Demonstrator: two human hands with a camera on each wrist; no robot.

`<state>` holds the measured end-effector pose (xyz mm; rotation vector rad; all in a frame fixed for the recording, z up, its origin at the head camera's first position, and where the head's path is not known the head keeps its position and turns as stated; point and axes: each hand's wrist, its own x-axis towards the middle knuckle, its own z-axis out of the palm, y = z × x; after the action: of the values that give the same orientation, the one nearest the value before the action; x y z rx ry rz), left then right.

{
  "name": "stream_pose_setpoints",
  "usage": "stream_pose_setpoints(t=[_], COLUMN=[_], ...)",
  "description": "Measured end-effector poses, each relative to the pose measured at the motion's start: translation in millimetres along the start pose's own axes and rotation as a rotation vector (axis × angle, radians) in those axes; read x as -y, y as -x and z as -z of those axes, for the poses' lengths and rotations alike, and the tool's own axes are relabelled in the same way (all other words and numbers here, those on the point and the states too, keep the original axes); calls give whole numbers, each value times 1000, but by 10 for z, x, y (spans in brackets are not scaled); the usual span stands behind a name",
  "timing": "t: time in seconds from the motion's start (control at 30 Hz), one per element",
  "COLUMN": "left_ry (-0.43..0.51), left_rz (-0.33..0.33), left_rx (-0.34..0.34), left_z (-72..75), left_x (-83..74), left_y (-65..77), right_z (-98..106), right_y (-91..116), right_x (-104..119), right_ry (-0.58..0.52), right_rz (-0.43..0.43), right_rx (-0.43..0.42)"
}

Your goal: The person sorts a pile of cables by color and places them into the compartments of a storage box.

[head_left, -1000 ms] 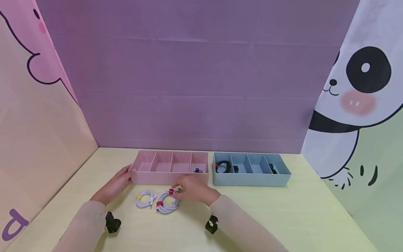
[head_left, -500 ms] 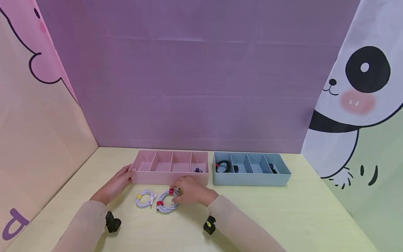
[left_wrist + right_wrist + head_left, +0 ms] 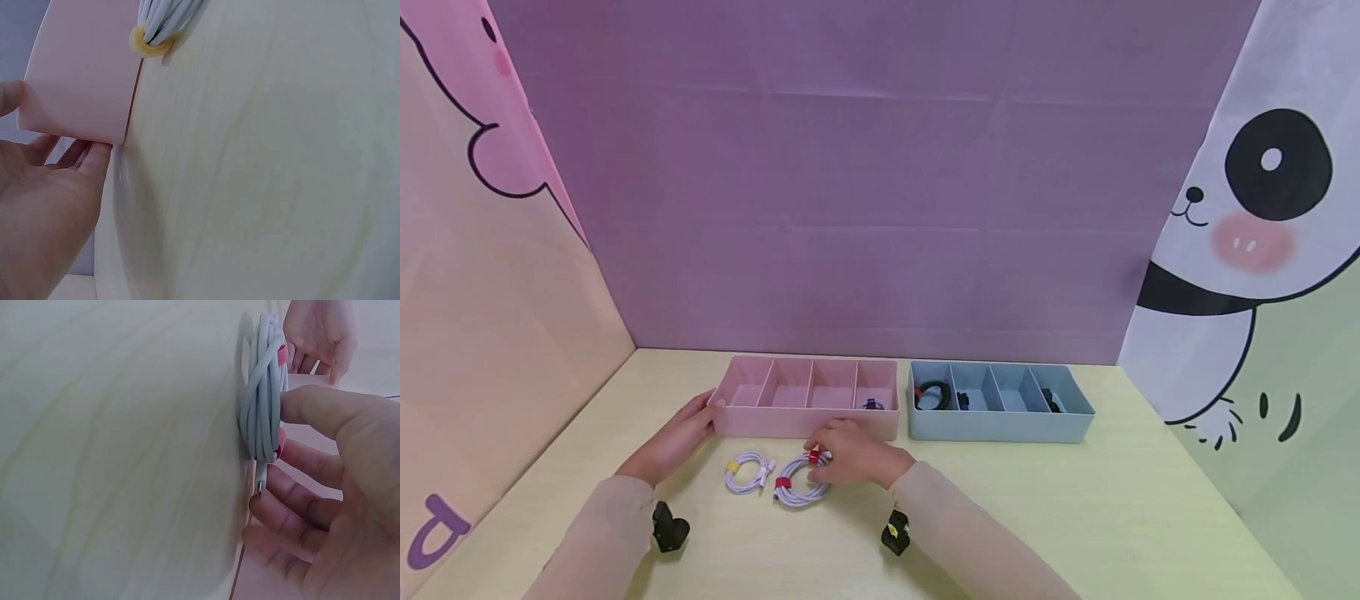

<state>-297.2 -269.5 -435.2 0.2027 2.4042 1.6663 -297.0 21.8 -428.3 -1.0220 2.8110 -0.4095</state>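
Note:
A pink divided organizer box (image 3: pixel 805 423) stands on the table, its left end gripped by my left hand (image 3: pixel 681 433). In the left wrist view the thumb (image 3: pixel 9 97) is at one edge of the box end and the fingers lie along another. My right hand (image 3: pixel 857 454) pinches a coiled white cable (image 3: pixel 792 498) with two red ties, in front of the box. Seen from the right wrist, the thumb (image 3: pixel 306 406) and index finger are against the coil, and a metal plug (image 3: pixel 260 487) sticks out by the other fingertips. Left of it lies a smaller white cable coil (image 3: pixel 751 488) with a yellow tie.
A blue divided box (image 3: pixel 1000 427) stands right of the pink one, with a black coiled cable (image 3: pixel 946 397) in its left compartment and small dark items in others. The pink box's right compartment holds a small dark-tied item (image 3: pixel 872 404). A purple backdrop (image 3: pixel 880 208) rises behind the table.
My right hand has shifted slightly left over the red-tied cable, and its upper red tie has moved a little to the right. The left hand has kept its place on the pink box.

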Motion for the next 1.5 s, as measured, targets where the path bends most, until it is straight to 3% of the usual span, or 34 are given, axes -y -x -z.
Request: stream_pose_setpoints(t=[0.77,1.1,1.5], left_ry=[-21,-19,-20], left_rz=[13,5,23], left_rx=[0,2,-5], left_z=[0,3,1], left_x=[22,30,5], left_y=[-14,-22,-9], right_z=[-15,13,9], right_y=[24,6,22], right_x=[-22,32,9], right_ry=[-110,-93,-136], right_rz=[-77,4,-34], right_rx=[-26,-11,-30])
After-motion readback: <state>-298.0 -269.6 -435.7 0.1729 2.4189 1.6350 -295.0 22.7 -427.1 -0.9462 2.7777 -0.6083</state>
